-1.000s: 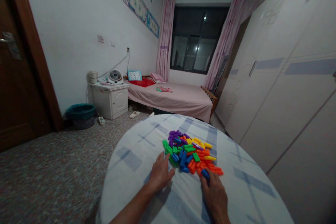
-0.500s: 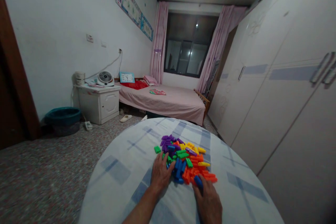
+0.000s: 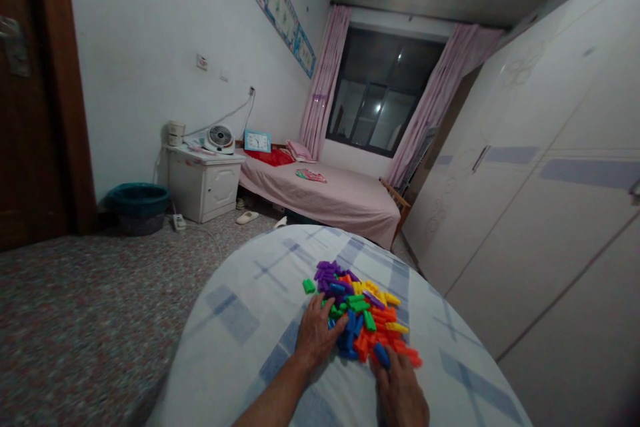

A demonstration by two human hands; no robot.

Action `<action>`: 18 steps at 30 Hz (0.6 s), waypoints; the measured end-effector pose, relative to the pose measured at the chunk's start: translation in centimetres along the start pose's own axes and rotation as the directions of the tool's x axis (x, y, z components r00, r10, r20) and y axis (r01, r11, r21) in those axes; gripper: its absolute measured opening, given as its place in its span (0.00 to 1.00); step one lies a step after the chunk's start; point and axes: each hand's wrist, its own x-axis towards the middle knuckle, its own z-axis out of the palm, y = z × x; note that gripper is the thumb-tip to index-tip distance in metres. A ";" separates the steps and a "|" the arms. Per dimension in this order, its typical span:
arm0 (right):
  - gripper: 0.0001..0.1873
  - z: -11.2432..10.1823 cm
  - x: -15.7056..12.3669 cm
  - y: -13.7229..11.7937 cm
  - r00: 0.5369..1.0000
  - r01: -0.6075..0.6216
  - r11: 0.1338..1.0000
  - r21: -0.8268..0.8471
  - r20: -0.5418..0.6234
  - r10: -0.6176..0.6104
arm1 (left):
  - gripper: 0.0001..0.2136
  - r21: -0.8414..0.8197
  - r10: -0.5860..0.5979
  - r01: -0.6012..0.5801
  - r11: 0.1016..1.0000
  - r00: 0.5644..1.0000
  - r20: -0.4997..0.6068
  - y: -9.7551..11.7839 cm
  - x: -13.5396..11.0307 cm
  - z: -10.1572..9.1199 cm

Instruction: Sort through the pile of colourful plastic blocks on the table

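A heap of short plastic building pieces in purple, green, blue, orange and yellow lies on a round table under a blue-checked white cloth. My left hand rests against the heap's near left side, fingers apart, touching green and blue pieces. One green piece lies apart beyond it. My right hand is at the near edge of the heap, its fingertips gripping a blue piece beside the orange pieces.
The cloth-covered table curves away on all sides, with speckled carpet to the left. Tall white wardrobe doors stand on the right. Beyond the table are a pink bed, a white bedside cabinet and a teal bin.
My left hand has moved further onto the heap's left side, and one green piece now lies apart from it. My right hand and its blue piece sit lower in view. The whole view has shifted.
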 end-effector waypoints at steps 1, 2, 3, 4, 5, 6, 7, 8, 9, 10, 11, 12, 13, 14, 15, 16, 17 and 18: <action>0.18 -0.2 0.2 -0.2 1.000 0.018 1.000 -0.025 0.017 -0.017 | 0.29 -0.007 -0.003 0.003 1.000 1.000 0.002 0.0 0.0 0.0; 0.18 -0.3 0.4 -0.4 0.999 0.034 0.998 -0.048 0.036 -0.032 | 0.29 -0.012 -0.006 0.006 1.000 1.000 0.005 0.0 0.0 0.0; 0.18 -0.5 0.7 -0.6 0.997 0.049 0.997 -0.068 0.057 -0.045 | 0.29 -0.017 -0.007 0.007 1.000 1.000 0.009 0.0 0.0 0.0; 0.18 -0.5 0.9 -0.6 0.995 0.061 0.995 -0.082 0.079 -0.055 | 0.29 -0.020 -0.008 0.008 1.000 1.000 0.011 -0.1 0.0 0.0; 0.18 -0.6 1.2 -0.6 0.993 0.069 0.994 -0.089 0.097 -0.060 | 0.28 -0.020 -0.010 0.010 1.000 1.000 0.010 -0.1 0.0 0.0; 0.19 -0.6 1.5 -0.5 0.992 0.072 0.994 -0.084 0.113 -0.062 | 0.28 -0.020 -0.013 0.013 1.000 1.000 0.008 -0.1 0.0 0.1; 0.19 -0.7 1.8 -0.2 0.990 0.071 0.995 -0.065 0.130 -0.062 | 0.27 -0.017 -0.018 0.019 1.000 1.000 0.006 -0.1 0.0 0.1; 0.19 -0.7 2.1 0.1 0.986 0.067 0.997 -0.027 0.157 -0.062 | 0.27 -0.015 -0.024 0.025 1.000 1.000 0.004 -0.1 0.0 0.1; 0.19 -0.9 2.4 0.4 0.980 0.062 0.998 0.028 0.188 -0.067 | 0.26 -0.012 -0.030 0.030 0.999 1.000 0.000 -0.1 0.1 0.1; 0.19 -1.1 2.7 0.7 0.970 0.057 0.994 0.095 0.232 -0.078 | 0.26 -0.011 -0.034 0.034 0.999 0.999 -0.003 0.0 0.1 0.1; 0.18 -1.4 3.1 0.9 0.955 0.055 0.985 0.163 0.280 -0.100 | 0.25 -0.010 -0.036 0.036 0.999 0.999 -0.006 0.0 0.1 0.1; 0.16 -1.8 3.5 0.9 0.939 0.057 0.973 0.222 0.319 -0.127 | 0.25 -0.010 -0.036 0.036 0.999 0.999 -0.008 0.0 0.1 0.1; 0.15 -2.3 4.0 0.9 0.927 0.061 0.963 0.261 0.343 -0.152 | 0.25 -0.008 -0.038 0.037 0.999 0.999 -0.012 0.0 0.1 0.2; 0.14 -2.8 4.6 0.6 0.921 0.067 0.956 0.284 0.350 -0.169 | 0.25 -0.006 -0.039 0.039 0.999 0.999 -0.014 0.0 0.1 0.2; 0.14 -3.4 5.2 0.3 0.922 0.072 0.954 0.291 0.346 -0.176 | 0.25 -0.003 -0.042 0.041 0.999 0.999 -0.015 0.0 0.1 0.2; 0.15 -3.9 6.0 -0.3 0.925 0.074 0.953 0.293 0.336 -0.175 | 0.24 -0.001 -0.043 0.043 0.999 0.999 -0.017 0.0 0.1 0.2; 0.16 -4.4 6.8 -0.9 0.932 0.072 0.953 0.296 0.320 -0.170 | 0.24 0.000 -0.044 0.044 0.999 0.999 -0.019 0.0 0.1 0.3; 0.18 -4.8 7.7 -1.6 0.939 0.066 0.952 0.298 0.304 -0.160 | 0.24 0.000 -0.044 0.044 0.999 0.999 -0.020 -0.1 0.2 0.3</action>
